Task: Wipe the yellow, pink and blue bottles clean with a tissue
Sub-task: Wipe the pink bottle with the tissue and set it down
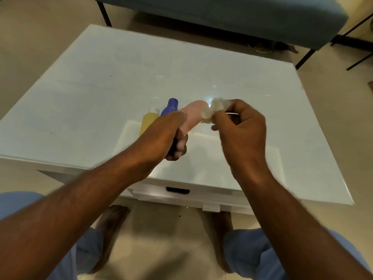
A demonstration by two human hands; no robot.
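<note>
Left hand (165, 134) grips our pink bottle (192, 116); right hand (240, 126) pinches the tissue (215, 110) at its top; we should rotate the bottle beneath it.

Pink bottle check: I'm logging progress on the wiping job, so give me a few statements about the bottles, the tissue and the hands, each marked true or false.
1. The left hand holds the pink bottle off the table. True.
2. The tissue lies flat on the table. False: it is bunched in the right hand, against the pink bottle's far end.
3. The yellow bottle and the blue bottle sit side by side, in neither hand's grip. True.
4. The blue bottle is to the right of the pink one. False: it is to the left, between yellow and pink.
5. The right hand is empty. False: it is closed on the tissue.
</note>
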